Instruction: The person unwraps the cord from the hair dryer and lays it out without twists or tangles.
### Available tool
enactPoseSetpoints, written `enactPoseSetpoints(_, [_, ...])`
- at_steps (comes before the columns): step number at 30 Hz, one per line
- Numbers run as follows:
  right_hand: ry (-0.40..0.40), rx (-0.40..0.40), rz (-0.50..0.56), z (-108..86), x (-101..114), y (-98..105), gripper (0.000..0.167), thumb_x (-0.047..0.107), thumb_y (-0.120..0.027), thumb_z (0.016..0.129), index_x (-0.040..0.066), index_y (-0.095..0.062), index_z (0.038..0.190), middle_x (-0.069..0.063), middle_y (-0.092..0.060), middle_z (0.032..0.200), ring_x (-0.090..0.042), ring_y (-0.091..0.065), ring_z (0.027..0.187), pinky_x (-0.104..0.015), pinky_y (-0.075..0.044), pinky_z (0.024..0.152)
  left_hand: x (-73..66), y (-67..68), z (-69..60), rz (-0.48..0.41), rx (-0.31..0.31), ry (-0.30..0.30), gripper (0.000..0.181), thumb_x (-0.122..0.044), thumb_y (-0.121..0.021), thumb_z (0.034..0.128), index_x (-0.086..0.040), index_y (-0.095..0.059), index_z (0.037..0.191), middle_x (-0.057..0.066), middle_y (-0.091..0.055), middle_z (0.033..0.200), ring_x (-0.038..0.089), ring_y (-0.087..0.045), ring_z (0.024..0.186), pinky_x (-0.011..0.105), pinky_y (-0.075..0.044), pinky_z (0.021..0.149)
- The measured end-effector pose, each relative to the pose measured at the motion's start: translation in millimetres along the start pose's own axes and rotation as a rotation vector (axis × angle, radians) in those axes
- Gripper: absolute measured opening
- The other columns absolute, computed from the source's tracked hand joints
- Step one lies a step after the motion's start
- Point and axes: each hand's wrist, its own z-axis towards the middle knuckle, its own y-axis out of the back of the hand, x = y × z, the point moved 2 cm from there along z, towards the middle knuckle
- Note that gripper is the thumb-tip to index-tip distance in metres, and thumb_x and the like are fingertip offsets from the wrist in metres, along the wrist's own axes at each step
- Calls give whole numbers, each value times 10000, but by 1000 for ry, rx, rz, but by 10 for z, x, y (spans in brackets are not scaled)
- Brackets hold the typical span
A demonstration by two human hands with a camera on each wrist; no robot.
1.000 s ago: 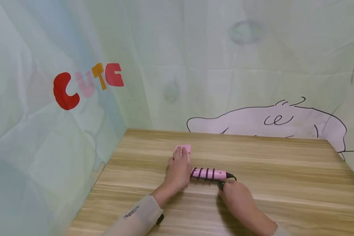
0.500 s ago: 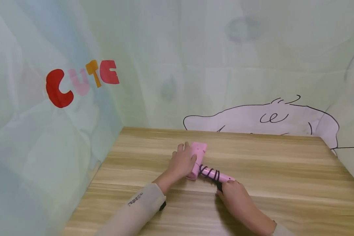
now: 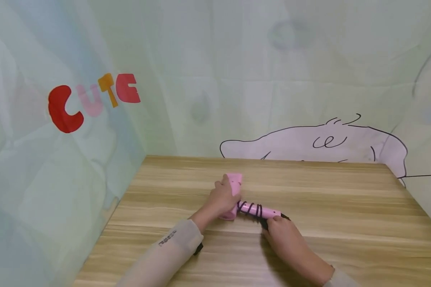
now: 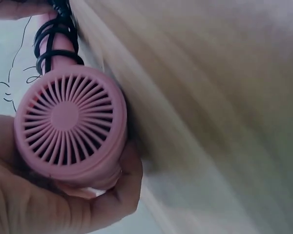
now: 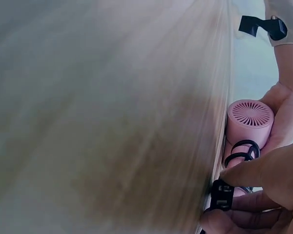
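A pink hair dryer [image 3: 235,187] lies on the wooden table, its handle [image 3: 267,212] pointing right with a black cord [image 3: 251,209] coiled round it. My left hand [image 3: 220,198] grips the dryer's body; in the left wrist view, the thumb and fingers of the left hand [image 4: 102,207] curl round the barrel behind the round vent grille [image 4: 65,116]. My right hand [image 3: 285,239] is by the handle's end, and in the right wrist view the right hand [image 5: 278,180] pinches the black plug [image 5: 221,195] between thumb and fingers.
The wooden table [image 3: 165,223] ends at the back against a pale green cloth wall [image 3: 186,99] with a line drawing of a cartoon head [image 3: 291,143]. Coloured letters [image 3: 66,109] show on the left wall. A black strap piece [image 3: 198,249] hangs by my left sleeve.
The dryer's body was largely covered by my left hand, then came into view and shifted slightly. Its handle tilted down to the right, then levelled somewhat. My left hand closed round the body again.
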Motion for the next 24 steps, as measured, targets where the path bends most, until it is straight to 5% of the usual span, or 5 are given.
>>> enactPoseSetpoints(11, [-107, -13, 97, 0, -61, 8, 190, 152, -820, 817, 77, -666, 735, -81, -674, 726, -260, -672, 688, -440, -573, 625, 131, 84, -92, -131, -86, 12, 902, -309, -644, 965, -40, -92, 1626, 338, -399, 1402, 320, -562, 829, 331, -547, 579])
enactPoseSetpoints(18, [-167, -51, 221, 7, -149, 46, 91, 106, -792, 847, 82, -721, 899, 1, -647, 690, -143, -557, 596, -341, -496, 539, 154, 163, -188, -258, -135, -28, 861, -262, -641, 977, -114, -113, 1640, 317, -376, 1425, 308, -592, 840, 308, -573, 573])
enactPoseSetpoints(24, [-169, -98, 250, -33, -181, 61, 169, 80, -789, 844, 32, -760, 1003, -52, -713, 827, -122, -596, 681, -338, -537, 607, 103, 162, -259, -217, -197, -47, 862, -242, -677, 953, -134, -164, 1638, 287, -408, 1397, 284, -571, 820, 265, -546, 539])
